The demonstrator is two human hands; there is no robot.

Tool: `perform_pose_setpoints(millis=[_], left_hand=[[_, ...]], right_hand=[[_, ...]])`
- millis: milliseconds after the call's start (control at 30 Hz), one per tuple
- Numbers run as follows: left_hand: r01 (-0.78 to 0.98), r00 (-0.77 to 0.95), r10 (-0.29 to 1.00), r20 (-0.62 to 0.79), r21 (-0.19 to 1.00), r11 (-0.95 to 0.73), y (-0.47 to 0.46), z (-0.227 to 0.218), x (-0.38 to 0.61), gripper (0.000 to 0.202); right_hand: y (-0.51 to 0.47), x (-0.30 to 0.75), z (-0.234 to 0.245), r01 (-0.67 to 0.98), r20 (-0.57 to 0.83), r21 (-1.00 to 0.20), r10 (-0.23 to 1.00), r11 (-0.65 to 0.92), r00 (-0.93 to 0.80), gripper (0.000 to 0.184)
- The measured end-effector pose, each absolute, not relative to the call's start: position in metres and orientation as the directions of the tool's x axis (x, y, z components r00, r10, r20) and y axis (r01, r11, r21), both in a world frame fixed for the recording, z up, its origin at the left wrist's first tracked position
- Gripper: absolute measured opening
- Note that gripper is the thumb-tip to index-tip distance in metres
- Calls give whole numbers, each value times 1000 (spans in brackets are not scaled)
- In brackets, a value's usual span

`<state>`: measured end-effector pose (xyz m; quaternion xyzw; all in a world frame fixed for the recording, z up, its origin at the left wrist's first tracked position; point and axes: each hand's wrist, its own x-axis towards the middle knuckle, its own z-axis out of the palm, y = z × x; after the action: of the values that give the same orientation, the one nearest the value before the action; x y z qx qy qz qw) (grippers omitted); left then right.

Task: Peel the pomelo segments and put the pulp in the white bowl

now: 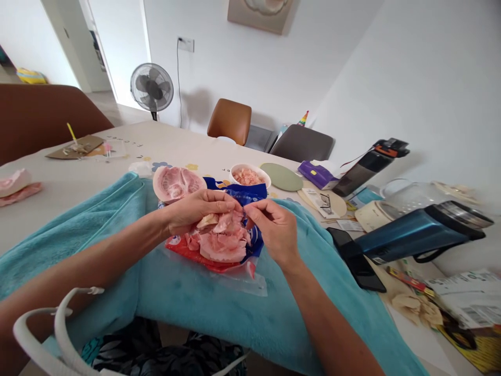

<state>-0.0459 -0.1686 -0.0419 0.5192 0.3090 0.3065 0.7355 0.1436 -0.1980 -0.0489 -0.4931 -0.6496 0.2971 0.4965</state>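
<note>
My left hand [195,210] curls over a pink fruit segment [219,223] that it holds above a pile of pink pomelo peel [221,245]. My right hand [274,224] pinches the same segment at its right end. The peel pile lies on a red and blue plastic bag [250,196] spread over a teal towel [188,297]. A halved pomelo rind [178,184] sits just behind my left hand. A white bowl [250,175] with pink fruit flesh stands behind the bag.
A blue electric kettle [418,232], a black phone [358,261], a glass jug [410,196], papers [465,300] and a dark bottle [368,167] crowd the table's right side. More peel [15,185] lies at the far left. Chairs [230,120] and a fan [152,89] stand beyond.
</note>
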Motion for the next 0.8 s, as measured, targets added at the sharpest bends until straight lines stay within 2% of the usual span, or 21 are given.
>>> perform_pose_setpoints(millis=[200, 333, 433, 533, 667, 800], left_hand=[[-212, 620, 769, -157, 910, 357, -161, -53, -50, 20], [-249, 629, 762, -154, 888, 386, -158, -63, -53, 19], [-254, 624, 768, -142, 893, 371, -158, -64, -55, 19], [-223, 619, 776, -124, 919, 325, -161, -65, -53, 24], [-162, 585, 799, -137, 946, 280, -165, -72, -47, 30], [-82, 571, 803, -171, 961, 263, -168, -78, -43, 35]], right_hand=[[-189, 146, -74, 483, 419, -784, 907, 391, -54, 34], [-187, 145, -84, 473, 388, -776, 907, 417, -163, 14], [-187, 143, -85, 474, 384, -783, 912, 404, -143, 14], [-186, 142, -84, 503, 417, -766, 905, 401, -86, 28], [-189, 139, -82, 452, 514, -738, 851, 502, -106, 14], [-196, 135, -80, 422, 519, -750, 849, 509, -102, 17]])
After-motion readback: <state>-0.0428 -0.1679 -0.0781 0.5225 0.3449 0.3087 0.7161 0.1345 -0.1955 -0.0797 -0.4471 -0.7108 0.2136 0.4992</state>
